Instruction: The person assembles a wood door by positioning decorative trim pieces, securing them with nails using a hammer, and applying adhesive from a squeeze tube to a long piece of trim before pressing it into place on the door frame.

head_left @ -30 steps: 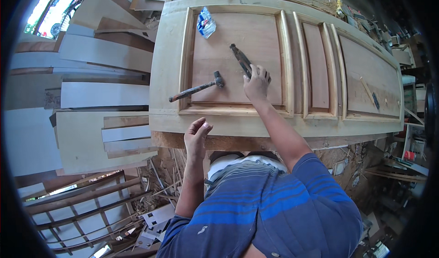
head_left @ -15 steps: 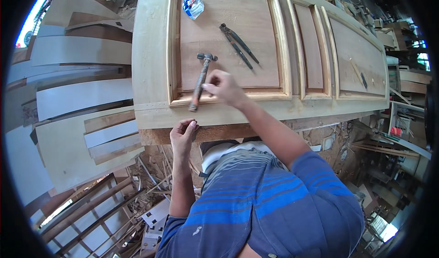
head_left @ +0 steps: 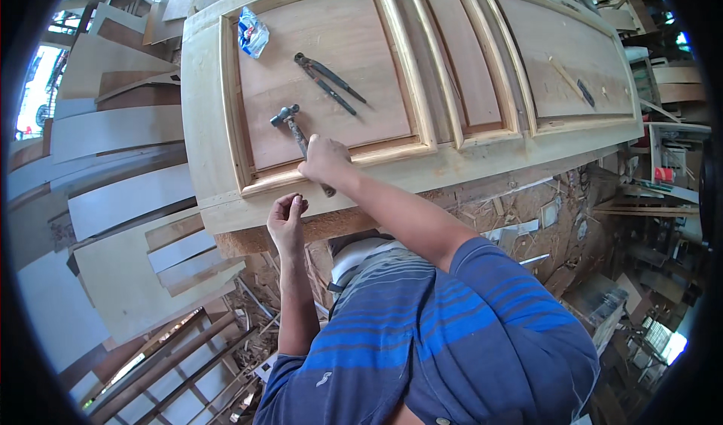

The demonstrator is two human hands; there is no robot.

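Observation:
A hammer point(head_left: 296, 133) with a dark metal head lies slanting across the lower rail of a panelled wooden door point(head_left: 197, 123). Closed around the middle of its handle is my right hand point(head_left: 328, 161), with the handle's end sticking out below. My left hand point(head_left: 286, 221) is just off the door's near edge, thumb and fingers pinched together; whatever is between them is too small to make out. On the large recessed panel lie dark pincers point(head_left: 329, 84), handles pointing right and toward me. A crumpled blue-and-white plastic packet point(head_left: 253, 33) sits in that panel's far left corner.
A wooden stick point(head_left: 568, 78) and a small dark-handled tool point(head_left: 585, 93) lie on the right-hand panel. Raised mouldings frame each panel. Stacked boards point(head_left: 135, 199) stand left of the door. Wood scraps and shavings point(head_left: 520, 214) litter the floor below its near edge.
My right hand has come down onto the hammer's handle and closed on it. The view has shifted, so the door sits further left. My left hand stays pinched near the edge.

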